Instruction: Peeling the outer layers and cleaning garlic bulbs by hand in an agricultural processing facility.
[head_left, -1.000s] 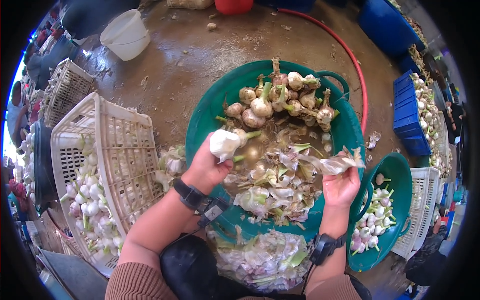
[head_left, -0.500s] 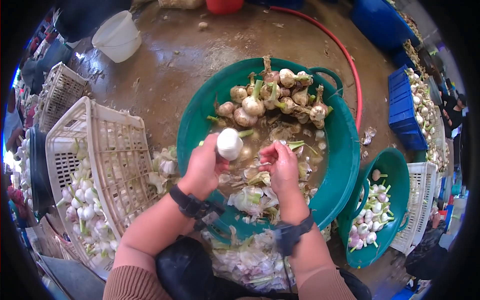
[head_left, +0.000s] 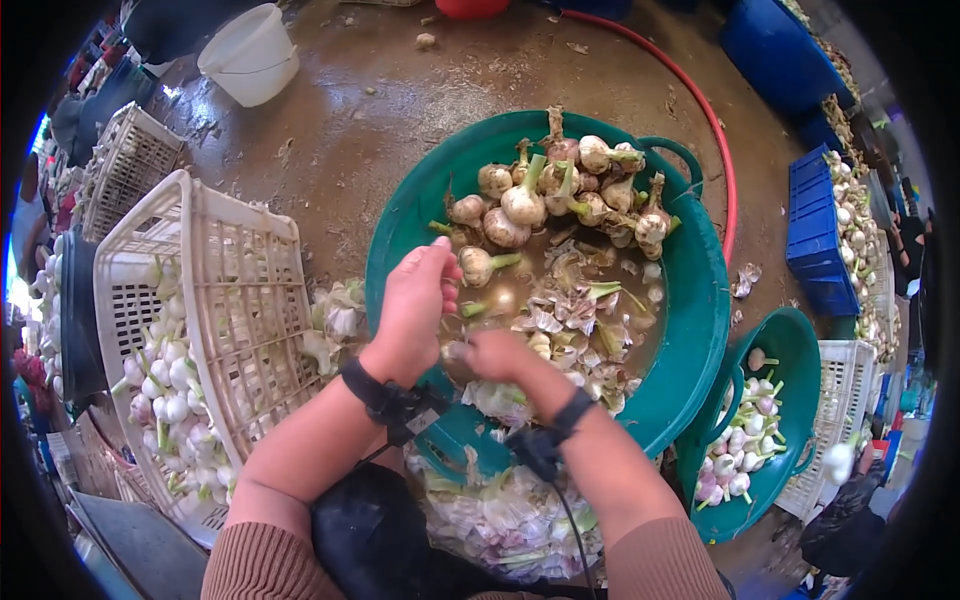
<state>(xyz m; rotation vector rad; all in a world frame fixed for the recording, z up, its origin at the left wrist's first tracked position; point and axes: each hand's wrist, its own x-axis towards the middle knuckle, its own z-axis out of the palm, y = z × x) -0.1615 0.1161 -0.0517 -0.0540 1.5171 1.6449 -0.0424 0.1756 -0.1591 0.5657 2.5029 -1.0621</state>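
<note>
Green plastic is forming the tub (head_left: 692, 350) over which the left hand (head_left: 412, 300) is hovering, fingers released, the right hand (head_left: 495, 355) is blurring, its grip impossible to tell, and garlic bulbs (head_left: 523, 205) are lying heaped inside toward the far rim.

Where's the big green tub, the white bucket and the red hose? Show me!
Big green tub (head_left: 692, 335): head view, on its bare inside wall, right side.
White bucket (head_left: 262, 80): head view, on its outer side.
Red hose (head_left: 729, 180): head view, on the stretch beside the tub.
</note>
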